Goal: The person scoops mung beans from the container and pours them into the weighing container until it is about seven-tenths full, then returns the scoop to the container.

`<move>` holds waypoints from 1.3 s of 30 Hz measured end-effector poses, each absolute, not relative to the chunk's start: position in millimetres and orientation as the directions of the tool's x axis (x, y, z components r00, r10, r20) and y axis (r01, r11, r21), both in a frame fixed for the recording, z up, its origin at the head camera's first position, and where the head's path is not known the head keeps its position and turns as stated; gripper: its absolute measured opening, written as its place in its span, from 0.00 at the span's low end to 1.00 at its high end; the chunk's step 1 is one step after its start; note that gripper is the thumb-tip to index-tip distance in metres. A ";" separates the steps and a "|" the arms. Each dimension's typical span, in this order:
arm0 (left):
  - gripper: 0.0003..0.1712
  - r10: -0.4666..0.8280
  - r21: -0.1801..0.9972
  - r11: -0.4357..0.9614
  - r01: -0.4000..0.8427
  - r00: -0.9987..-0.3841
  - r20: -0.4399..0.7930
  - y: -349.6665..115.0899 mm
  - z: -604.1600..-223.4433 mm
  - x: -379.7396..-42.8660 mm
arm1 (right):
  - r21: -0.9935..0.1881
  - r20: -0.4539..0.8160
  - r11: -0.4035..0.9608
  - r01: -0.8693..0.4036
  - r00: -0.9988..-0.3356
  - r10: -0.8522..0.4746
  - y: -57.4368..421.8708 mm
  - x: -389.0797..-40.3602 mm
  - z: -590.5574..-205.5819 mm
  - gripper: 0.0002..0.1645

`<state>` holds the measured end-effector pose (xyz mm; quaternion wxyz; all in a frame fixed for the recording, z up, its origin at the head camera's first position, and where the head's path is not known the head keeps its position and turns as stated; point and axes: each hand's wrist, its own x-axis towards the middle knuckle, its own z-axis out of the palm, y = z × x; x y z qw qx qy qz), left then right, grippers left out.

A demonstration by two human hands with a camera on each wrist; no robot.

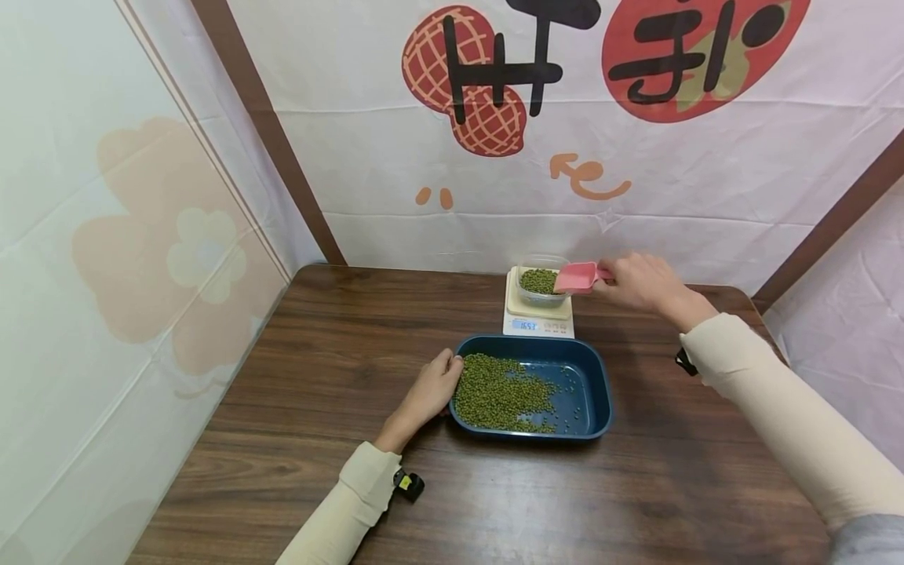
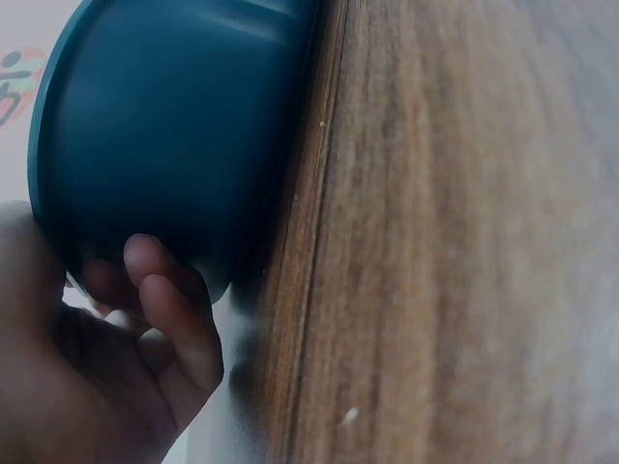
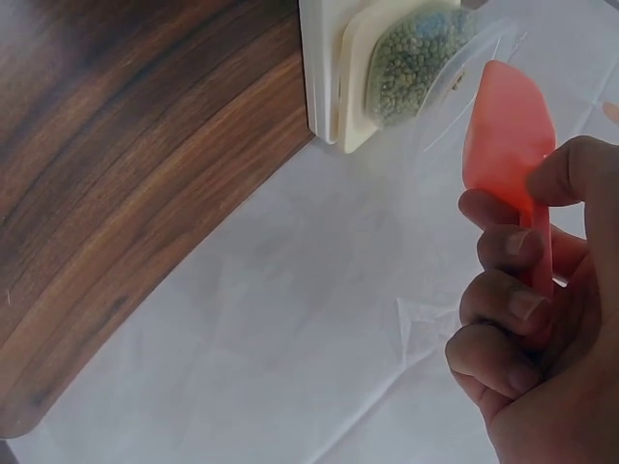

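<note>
My right hand (image 1: 639,281) grips the handle of a small pink scoop (image 1: 576,277), its bowl over the right rim of a clear plastic container (image 1: 542,298). Green mung beans (image 1: 540,281) lie in that container, which stands on a white kitchen scale (image 1: 513,324) with a lit display. In the right wrist view, the fingers curl round the scoop's handle and the thumb presses near its bowl. My left hand (image 1: 432,386) holds the left end of a blue tray (image 1: 601,392), thumb at the rim and fingers against the outer wall. More mung beans (image 1: 494,396) are heaped in the tray's left part.
Everything stands on a dark wooden table (image 1: 339,337). A printed fabric curtain (image 1: 395,235) hangs right behind the scale, with further cloth at both sides. The tray sits just in front of the scale.
</note>
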<state>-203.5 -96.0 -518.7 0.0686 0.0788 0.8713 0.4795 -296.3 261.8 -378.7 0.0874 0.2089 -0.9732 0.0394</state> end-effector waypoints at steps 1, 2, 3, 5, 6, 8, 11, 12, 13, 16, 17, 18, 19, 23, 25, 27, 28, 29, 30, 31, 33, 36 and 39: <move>0.21 0.204 0.847 0.527 0.072 -0.978 -0.043 -96.0 -519.0 -203.7 | -0.039 0.191 0.908 -0.417 -0.895 -0.403 262.1 -295.4 -379.4 0.12; 0.21 0.205 0.847 0.526 0.073 -0.978 -0.043 -95.9 -519.1 -203.6 | -0.042 0.195 0.906 -0.422 -0.892 -0.407 262.2 -294.4 -380.1 0.12; 0.21 0.206 0.848 0.525 0.074 -0.978 -0.043 -95.9 -519.3 -203.6 | -0.042 0.202 0.903 -0.428 -0.889 -0.412 262.2 -293.2 -380.6 0.12; 0.22 0.207 0.848 0.524 0.076 -0.977 -0.041 -95.8 -519.5 -203.6 | -0.048 0.212 0.896 -0.441 -0.881 -0.423 261.7 -290.0 -381.3 0.11; 0.22 0.207 0.848 0.525 0.076 -0.977 -0.040 -95.8 -519.6 -203.7 | -0.053 0.215 0.892 -0.448 -0.878 -0.428 261.3 -288.3 -381.6 0.11; 0.22 0.207 0.847 0.526 0.077 -0.977 -0.040 -95.6 -519.6 -203.5 | -0.066 0.218 0.885 -0.460 -0.873 -0.437 260.3 -284.1 -382.0 0.10; 0.22 0.206 0.847 0.526 0.075 -0.978 -0.041 -95.6 -519.6 -203.4 | -0.069 0.221 0.878 -0.474 -0.865 -0.450 258.1 -277.1 -382.2 0.09; 0.22 0.206 0.847 0.526 0.074 -0.978 -0.042 -95.6 -519.8 -203.4 | -0.068 0.224 0.875 -0.480 -0.862 -0.456 257.4 -274.8 -382.5 0.09; 0.22 0.206 0.847 0.526 0.074 -0.978 -0.043 -95.7 -519.9 -203.3 | -0.064 0.227 0.872 -0.485 -0.858 -0.461 256.8 -272.4 -382.9 0.08; 0.22 0.207 0.849 0.524 0.073 -0.977 -0.043 -95.6 -520.6 -203.5 | -0.050 0.245 0.859 -0.510 -0.840 -0.484 255.1 -265.1 -383.9 0.09; 0.22 0.208 0.850 0.522 0.074 -0.977 -0.043 -95.6 -520.9 -203.7 | -0.048 0.253 0.853 -0.520 -0.832 -0.493 254.5 -262.8 -384.5 0.09; 0.22 0.207 0.850 0.522 0.075 -0.977 -0.041 -95.5 -521.1 -203.7 | -0.051 0.260 0.848 -0.528 -0.827 -0.499 253.9 -260.3 -385.0 0.09; 0.22 0.208 0.850 0.521 0.076 -0.977 -0.040 -95.5 -521.3 -203.9 | -0.050 0.260 0.845 -0.532 -0.824 -0.503 253.4 -257.9 -385.7 0.10; 0.22 0.212 0.852 0.517 0.080 -0.977 -0.037 -95.5 -521.8 -204.2 | -0.057 0.251 0.830 -0.555 -0.812 -0.526 251.1 -248.3 -388.2 0.12; 0.22 0.212 0.852 0.518 0.081 -0.977 -0.035 -95.6 -521.9 -204.6 | -0.053 0.247 0.823 -0.565 -0.806 -0.538 250.0 -243.9 -389.3 0.14; 0.22 0.211 0.852 0.517 0.083 -0.977 -0.032 -95.8 -521.7 -204.6 | -0.047 0.253 0.814 -0.578 -0.796 -0.551 249.0 -239.9 -390.2 0.14; 0.22 0.210 0.851 0.518 0.084 -0.977 -0.031 -95.9 -521.7 -204.8 | -0.044 0.255 0.810 -0.585 -0.790 -0.558 248.6 -238.0 -390.7 0.14; 0.22 0.209 0.851 0.518 0.086 -0.978 -0.029 -96.0 -521.7 -204.8 | -0.042 0.256 0.805 -0.592 -0.785 -0.564 248.0 -236.3 -391.1 0.14; 0.22 0.208 0.850 0.519 0.087 -0.978 -0.027 -96.0 -521.6 -205.0 | -0.044 0.252 0.801 -0.597 -0.783 -0.569 247.5 -234.6 -391.4 0.13; 0.22 0.209 0.850 0.520 0.088 -0.978 -0.026 -96.1 -521.6 -205.1 | -0.042 0.247 0.798 -0.602 -0.780 -0.575 246.9 -233.0 -392.0 0.13; 0.22 0.208 0.849 0.520 0.089 -0.978 -0.025 -96.1 -521.9 -205.1 | -0.038 0.233 0.792 -0.610 -0.776 -0.586 245.8 -229.5 -393.6 0.12; 0.22 0.208 0.849 0.520 0.090 -0.978 -0.024 -96.0 -522.1 -204.8 | -0.026 0.214 0.785 -0.618 -0.771 -0.600 243.8 -223.6 -396.9 0.10; 0.22 0.210 0.851 0.518 0.089 -0.977 -0.025 -95.9 -521.7 -203.9 | -0.016 0.204 0.781 -0.624 -0.767 -0.609 242.1 -218.2 -400.6 0.10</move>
